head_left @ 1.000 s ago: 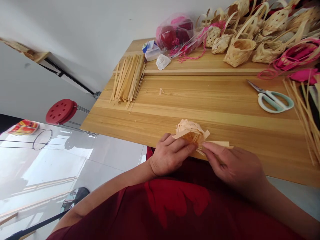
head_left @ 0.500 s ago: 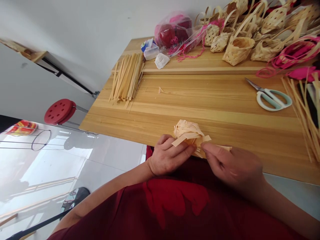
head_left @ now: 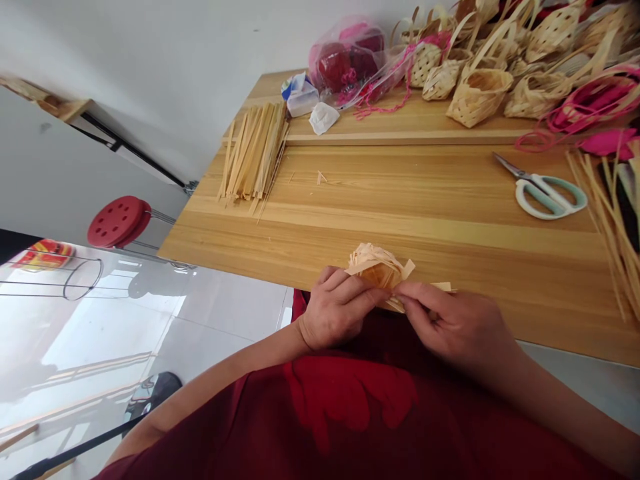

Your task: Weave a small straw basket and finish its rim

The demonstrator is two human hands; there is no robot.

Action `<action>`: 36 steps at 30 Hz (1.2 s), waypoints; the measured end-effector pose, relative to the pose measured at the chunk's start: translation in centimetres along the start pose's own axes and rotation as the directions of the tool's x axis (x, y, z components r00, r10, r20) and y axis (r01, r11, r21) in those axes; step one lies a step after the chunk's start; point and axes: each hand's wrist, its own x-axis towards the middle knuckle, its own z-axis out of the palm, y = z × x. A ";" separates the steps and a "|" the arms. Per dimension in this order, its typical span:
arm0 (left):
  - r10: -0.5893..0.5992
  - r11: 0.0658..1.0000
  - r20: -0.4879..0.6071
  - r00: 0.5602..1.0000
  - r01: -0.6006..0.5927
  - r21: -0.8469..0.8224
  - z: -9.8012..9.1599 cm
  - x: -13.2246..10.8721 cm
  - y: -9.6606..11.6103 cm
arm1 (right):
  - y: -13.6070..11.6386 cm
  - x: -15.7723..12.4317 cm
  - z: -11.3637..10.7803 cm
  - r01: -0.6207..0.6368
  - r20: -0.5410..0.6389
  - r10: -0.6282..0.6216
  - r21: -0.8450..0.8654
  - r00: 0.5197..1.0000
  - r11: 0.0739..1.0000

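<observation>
A small woven basket [head_left: 377, 261] of pale wood strips lies tipped at the table's near edge, its opening turned toward me. My left hand [head_left: 337, 303] is closed on the basket's left and near side, fingers over the rim. From the right, my right hand [head_left: 450, 317] pinches a wood strip at the basket's near rim, its fingertips almost touching those of the left. Another strip end [head_left: 443, 287] sticks out past the right hand's knuckles. Fingers hide much of the near rim.
A bundle of flat strips [head_left: 255, 153] lies at the table's left. Scissors [head_left: 547, 190] rest at the right, near thin strips [head_left: 607, 233]. Finished baskets [head_left: 479, 97], pink cord [head_left: 560, 127] and a plastic bag [head_left: 347, 63] fill the back. A red stool [head_left: 117, 220] stands left.
My right hand has moved left, bringing its fingertips close to my left hand's. The basket's opening shows more, and the strip across it has shifted.
</observation>
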 end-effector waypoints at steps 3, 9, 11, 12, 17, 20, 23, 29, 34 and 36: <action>-0.079 0.995 0.043 0.996 0.081 -0.057 0.0 0.2 0.1 | 0.2 0.1 0.0 -0.052 0.076 0.041 0.146 0.996 0.988; -0.150 0.954 0.118 0.982 0.175 -0.244 -0.5 1.0 -0.3 | 0.1 1.1 -0.7 -0.167 0.226 0.107 0.265 0.968 0.950; -0.160 0.930 0.156 0.975 0.202 -0.306 -0.9 1.5 -0.3 | -0.1 1.4 -1.1 -0.259 0.285 0.167 0.325 0.944 0.910; -0.178 0.914 0.177 0.968 0.229 -0.335 -1.1 1.8 -0.3 | -0.2 1.6 -1.3 -0.309 0.316 0.195 0.366 0.928 0.878; -0.306 0.805 0.281 0.910 0.405 -0.433 -1.9 2.8 0.1 | -0.4 2.1 -1.7 -0.430 0.400 0.238 0.508 0.885 0.746; -0.349 0.760 0.322 0.880 0.467 -0.453 -2.0 3.0 0.2 | -0.3 2.2 -1.7 -0.417 0.400 0.216 0.533 0.891 0.736; -0.374 0.738 0.335 0.865 0.496 -0.458 -1.9 3.0 0.1 | -0.2 2.3 -1.8 -0.419 0.409 0.205 0.549 0.889 0.723; -0.371 0.735 0.284 0.884 0.466 -0.493 -1.3 2.7 0.1 | 0.2 2.2 -1.9 -0.435 0.432 0.203 0.548 0.879 0.715; -0.239 0.863 0.166 0.957 0.288 -0.416 -0.6 2.4 -0.2 | 0.4 2.3 -1.7 -0.469 0.442 0.230 0.569 0.867 0.676; -0.145 0.919 0.121 0.982 0.179 -0.351 -0.4 2.2 -0.5 | 0.3 2.4 -1.6 -0.473 0.430 0.253 0.546 0.867 0.691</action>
